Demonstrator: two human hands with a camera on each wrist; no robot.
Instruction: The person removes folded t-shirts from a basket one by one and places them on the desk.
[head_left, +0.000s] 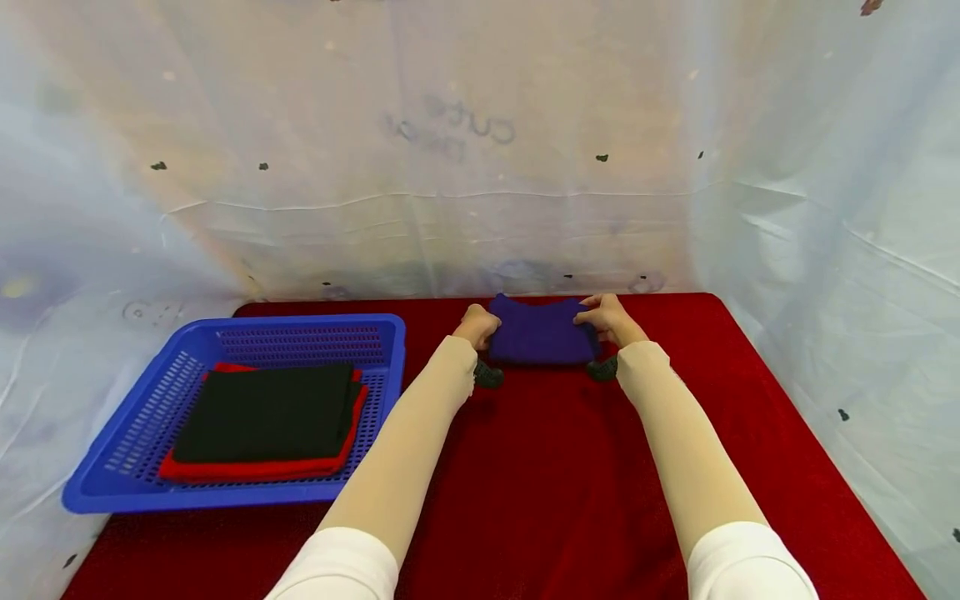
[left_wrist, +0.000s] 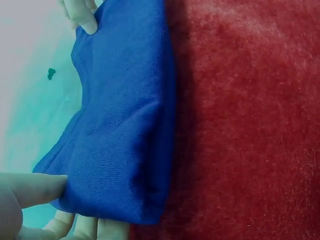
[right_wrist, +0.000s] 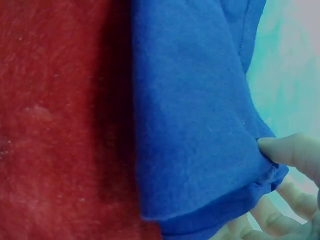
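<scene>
blue cloth (head_left: 542, 333) pinched btwn left hand (head_left: 476, 325) & right hand (head_left: 609, 320).

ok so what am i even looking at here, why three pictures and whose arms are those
No machine here: a person works with two bare hands. The large picture comes from a camera on the person's head, looking down at a table covered in red cloth. The two close-ups come from cameras on each wrist. The left hand and right hand each pinch one end of a folded blue cloth, thumb on top and fingers under it, at the far edge of the table; it looks purplish from the head camera. To the left stands a blue basket holding a folded black cloth lying on a red cloth. White plastic sheeting hangs around the table.
</scene>
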